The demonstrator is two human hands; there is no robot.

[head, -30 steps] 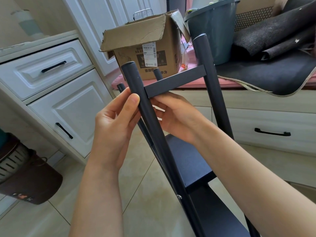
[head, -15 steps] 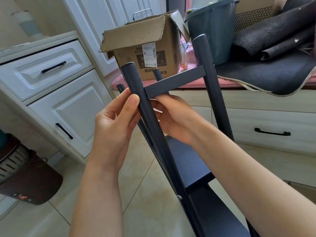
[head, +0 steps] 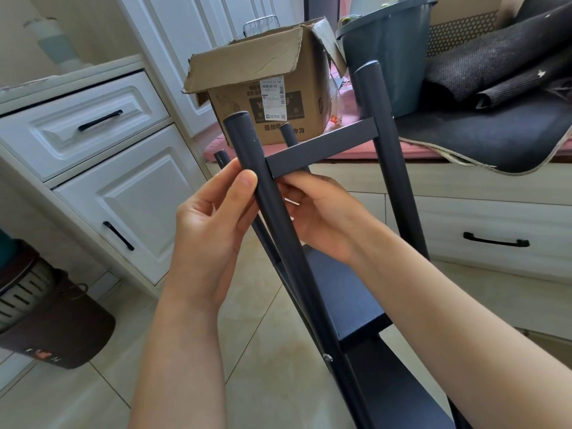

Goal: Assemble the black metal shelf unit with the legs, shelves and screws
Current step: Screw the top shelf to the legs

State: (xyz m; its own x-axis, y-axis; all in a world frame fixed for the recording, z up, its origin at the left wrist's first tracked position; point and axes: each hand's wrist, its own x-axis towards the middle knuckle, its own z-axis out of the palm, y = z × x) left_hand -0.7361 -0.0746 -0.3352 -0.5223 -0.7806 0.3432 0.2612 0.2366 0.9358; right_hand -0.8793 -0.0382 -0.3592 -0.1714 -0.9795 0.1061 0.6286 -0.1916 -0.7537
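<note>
the black shelf unit stood tilted on the tiled floor in front of the person, its four legs pointing up and away toward the white cabinets. behind it a cardboard box and a grey bin sat on a pink-cushioned bench, with dark mats piled to the right. lower down, two shelves were already seated between the legs, and a screw showed in the near leg just below the upper of them. the top shelf bridged the near left leg and the right leg, seen edge-on.

the left hand held the near left leg just under that joint, thumb lying along the tube and fingers curled behind it. the right hand reached in from the other side, its fingers tucked behind the leg beneath the shelf end; whether they pinched a screw there could not be told, since the leg hid the fingertips.

judging by its look, the frame was stiff painted metal, light enough to steady with one hand but smooth and apt to slip or swing. the best hold seemed to be on a leg close to a joint, where the shelf stopped the hand sliding. a small screw would be easy to drop here.
</note>
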